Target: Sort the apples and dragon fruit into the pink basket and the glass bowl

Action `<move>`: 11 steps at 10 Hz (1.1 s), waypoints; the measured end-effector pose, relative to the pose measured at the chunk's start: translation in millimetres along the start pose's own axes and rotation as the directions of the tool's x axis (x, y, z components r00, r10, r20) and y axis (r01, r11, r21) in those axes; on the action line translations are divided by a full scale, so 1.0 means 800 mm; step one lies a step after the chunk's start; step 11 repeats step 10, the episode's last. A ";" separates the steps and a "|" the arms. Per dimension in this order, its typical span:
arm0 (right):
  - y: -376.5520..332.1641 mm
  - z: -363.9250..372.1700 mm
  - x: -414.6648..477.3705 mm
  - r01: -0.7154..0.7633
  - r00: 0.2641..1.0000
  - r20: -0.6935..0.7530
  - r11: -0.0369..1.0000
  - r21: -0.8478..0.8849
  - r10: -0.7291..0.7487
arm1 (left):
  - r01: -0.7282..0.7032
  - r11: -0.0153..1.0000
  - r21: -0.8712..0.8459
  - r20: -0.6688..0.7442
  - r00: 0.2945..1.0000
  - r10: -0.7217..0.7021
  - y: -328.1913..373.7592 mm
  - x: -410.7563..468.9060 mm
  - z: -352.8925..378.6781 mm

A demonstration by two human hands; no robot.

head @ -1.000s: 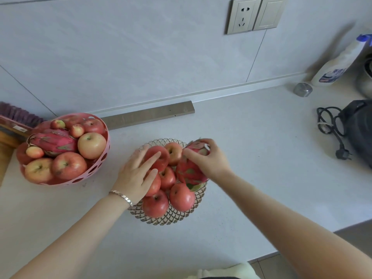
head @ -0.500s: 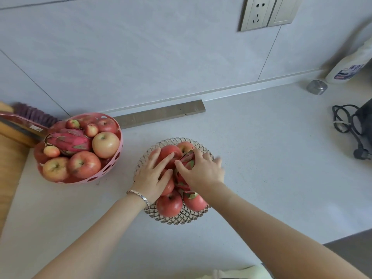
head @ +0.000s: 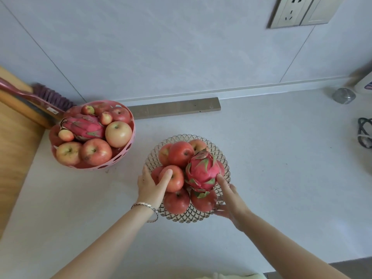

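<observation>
The glass bowl (head: pixel 221 156) stands mid-counter, piled with red apples (head: pixel 180 153) and one pink dragon fruit (head: pixel 202 172) lying on top at the right. My left hand (head: pixel 150 187) clasps the bowl's left edge, its thumb lying on an apple (head: pixel 176 181). My right hand (head: pixel 230 200) clasps the near right edge, thumb against the dragon fruit and fingers under the rim. The pink basket (head: pixel 132 122) sits to the left, holding several apples (head: pixel 118 134) and a second dragon fruit (head: pixel 85 127).
A wooden board (head: pixel 16 141) and a brush (head: pixel 51 95) lie at the far left behind the basket. A grey metal strip (head: pixel 177 107) runs along the wall. A small jar (head: pixel 343 95) and a black cable (head: pixel 364 135) sit at the right.
My right hand set the dragon fruit on top of the apples and slid down to the bowl's right edge. My left hand moved from the apples' top to the bowl's left edge.
</observation>
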State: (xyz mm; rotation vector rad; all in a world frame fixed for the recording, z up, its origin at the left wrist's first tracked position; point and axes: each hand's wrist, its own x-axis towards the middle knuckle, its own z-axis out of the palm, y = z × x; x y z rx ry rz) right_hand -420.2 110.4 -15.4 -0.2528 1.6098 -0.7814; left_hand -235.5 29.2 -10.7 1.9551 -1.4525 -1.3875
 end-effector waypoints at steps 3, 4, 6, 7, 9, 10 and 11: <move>-0.053 0.009 0.057 0.075 0.997 -0.015 0.997 0.021 -0.075 | 0.136 0.983 -0.122 -0.121 0.981 -0.150 0.014 0.016 0.006; -0.083 0.021 0.086 0.082 0.997 -0.006 0.997 0.003 -0.082 | 0.158 0.982 -0.108 -0.151 0.973 -0.173 0.029 0.042 0.002; -0.141 0.041 0.131 0.144 0.987 -0.072 0.989 -0.018 -0.144 | 0.122 0.981 -0.153 -0.114 0.984 -0.141 0.060 0.087 -0.001; -0.162 0.041 0.139 0.151 0.984 -0.094 0.988 -0.030 -0.153 | 0.095 0.984 -0.150 -0.103 0.988 -0.111 0.075 0.103 -0.004; -0.187 0.029 0.126 0.167 0.972 -0.122 0.953 -0.253 -0.203 | 0.074 0.989 0.127 -0.087 0.994 -0.063 0.085 0.121 -0.021; -0.181 0.021 0.101 0.214 0.921 -0.184 0.840 -0.498 -0.344 | 0.013 0.946 0.324 -0.170 0.984 0.044 0.087 0.112 -0.039; -0.181 0.021 0.101 0.214 0.921 -0.184 0.840 -0.498 -0.344 | 0.013 0.946 0.324 -0.170 0.984 0.044 0.087 0.112 -0.039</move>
